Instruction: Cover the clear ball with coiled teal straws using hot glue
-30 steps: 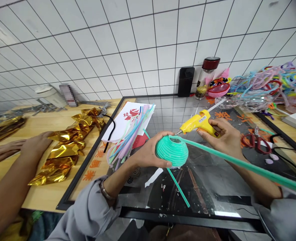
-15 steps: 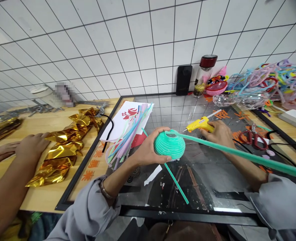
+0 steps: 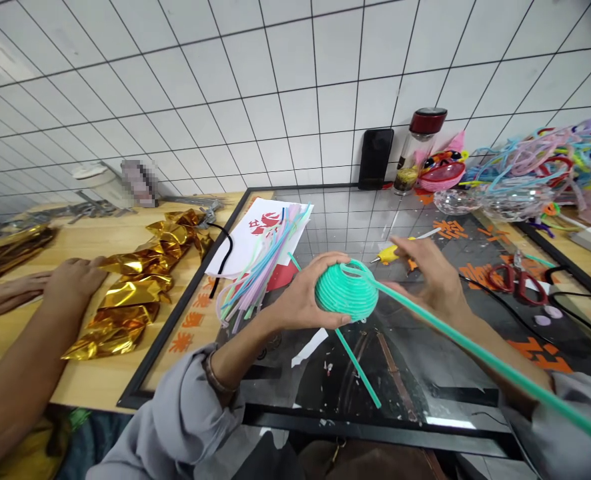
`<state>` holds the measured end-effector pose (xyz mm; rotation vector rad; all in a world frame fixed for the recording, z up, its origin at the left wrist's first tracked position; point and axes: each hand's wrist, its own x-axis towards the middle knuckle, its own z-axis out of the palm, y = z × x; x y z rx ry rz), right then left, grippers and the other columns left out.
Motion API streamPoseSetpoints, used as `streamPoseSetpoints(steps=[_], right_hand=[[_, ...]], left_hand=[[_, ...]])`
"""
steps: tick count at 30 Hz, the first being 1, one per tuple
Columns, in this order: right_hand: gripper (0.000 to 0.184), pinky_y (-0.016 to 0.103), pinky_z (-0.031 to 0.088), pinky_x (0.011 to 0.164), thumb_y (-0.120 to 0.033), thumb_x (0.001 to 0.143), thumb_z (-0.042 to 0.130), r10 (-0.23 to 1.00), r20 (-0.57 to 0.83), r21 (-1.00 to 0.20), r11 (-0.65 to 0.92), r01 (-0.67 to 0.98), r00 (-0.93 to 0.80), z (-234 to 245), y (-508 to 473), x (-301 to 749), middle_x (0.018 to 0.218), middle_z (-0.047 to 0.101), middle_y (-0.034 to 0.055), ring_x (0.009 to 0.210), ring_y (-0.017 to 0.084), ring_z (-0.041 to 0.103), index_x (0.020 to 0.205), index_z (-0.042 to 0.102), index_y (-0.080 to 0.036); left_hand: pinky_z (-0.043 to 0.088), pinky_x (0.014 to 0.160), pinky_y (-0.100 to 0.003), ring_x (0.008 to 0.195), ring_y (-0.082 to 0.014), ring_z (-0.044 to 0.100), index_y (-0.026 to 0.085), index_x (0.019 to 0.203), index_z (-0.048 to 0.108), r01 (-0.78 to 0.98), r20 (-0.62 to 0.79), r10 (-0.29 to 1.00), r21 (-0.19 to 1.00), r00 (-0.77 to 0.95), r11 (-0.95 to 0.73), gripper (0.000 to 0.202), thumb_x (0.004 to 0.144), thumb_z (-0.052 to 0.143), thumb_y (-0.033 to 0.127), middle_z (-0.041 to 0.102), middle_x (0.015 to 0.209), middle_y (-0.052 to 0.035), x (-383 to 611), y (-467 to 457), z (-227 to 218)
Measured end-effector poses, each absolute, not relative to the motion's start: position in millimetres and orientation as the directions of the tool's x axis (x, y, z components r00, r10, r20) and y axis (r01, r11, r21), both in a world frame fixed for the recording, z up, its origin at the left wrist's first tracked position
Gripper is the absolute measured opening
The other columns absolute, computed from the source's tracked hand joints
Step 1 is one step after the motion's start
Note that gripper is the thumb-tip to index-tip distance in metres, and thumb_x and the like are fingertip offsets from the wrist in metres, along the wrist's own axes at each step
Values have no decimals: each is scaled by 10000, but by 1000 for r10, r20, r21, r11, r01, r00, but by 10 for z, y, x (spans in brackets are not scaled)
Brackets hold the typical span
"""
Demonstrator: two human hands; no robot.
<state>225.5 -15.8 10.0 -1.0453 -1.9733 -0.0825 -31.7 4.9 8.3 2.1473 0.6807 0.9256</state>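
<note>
My left hand (image 3: 303,300) is closed round a teal ball of coiled plastic tube (image 3: 346,292), held over the glass sheet (image 3: 425,360). A long loose end of the teal tube (image 3: 475,353) runs from the ball's top down to the right, past my right sleeve. My right hand (image 3: 428,273) hovers just behind the ball with its fingers apart and nothing in them; the thumb is close to the tube. The yellow glue gun (image 3: 391,253) lies on the glass just beyond that hand. Another straight teal tube (image 3: 358,367) lies under the ball.
Pastel tubes (image 3: 260,267) lie on a white sheet. Red scissors (image 3: 508,279) and a black cable sit at right, a heap of coloured tubes (image 3: 550,167), a jar (image 3: 418,150) and a phone (image 3: 375,159) by the wall. Another person's hands (image 3: 73,283) rest by gold foil (image 3: 135,293).
My right hand has laid the glue gun down on the glass, let go of it and come back toward the ball. The left hand has kept hold of the ball.
</note>
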Motion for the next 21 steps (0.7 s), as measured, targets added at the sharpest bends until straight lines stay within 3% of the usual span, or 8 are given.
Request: streamPoseSetpoints(steps=[3, 7, 14, 21], right_hand=[[525, 385, 561, 757, -351, 888, 722, 633, 716, -415, 725, 549, -295, 281, -370, 2003, 942, 691, 51, 825, 216, 659, 1383, 571, -263], [137, 313, 541, 659, -220, 913, 686, 667, 728, -562, 714, 418, -161, 355, -456, 1849, 840, 724, 19, 741, 167, 665, 1027, 750, -261], [64, 301, 525, 648, -210, 873, 712, 810, 586, -780, 565, 269, -3, 294, -376, 1871, 813, 743, 10, 757, 167, 666, 863, 761, -249], [64, 293, 481, 613, -211, 835, 697, 846, 533, -806, 510, 301, -8, 234, -328, 1903, 751, 709, 7, 719, 165, 630, 786, 730, -237]], left_hand=[[412, 1152, -557, 1323, -342, 524, 220, 1365, 480, 181, 432, 662, 738, 613, -650, 824, 657, 876, 365, 528, 1416, -147, -313, 44, 70], [408, 1154, -562, 1343, -348, 508, 218, 1371, 480, 175, 482, 617, 683, 622, -709, 815, 661, 863, 336, 543, 1395, -151, -299, 22, 60], [415, 1147, -588, 1360, -356, 500, 226, 1378, 474, 169, 507, 582, 644, 636, -746, 827, 661, 867, 351, 550, 1389, -158, -284, -2, 54], [423, 1139, -587, 1363, -356, 499, 231, 1362, 471, 148, 533, 557, 624, 637, -767, 800, 669, 856, 336, 563, 1368, -154, -284, -7, 47]])
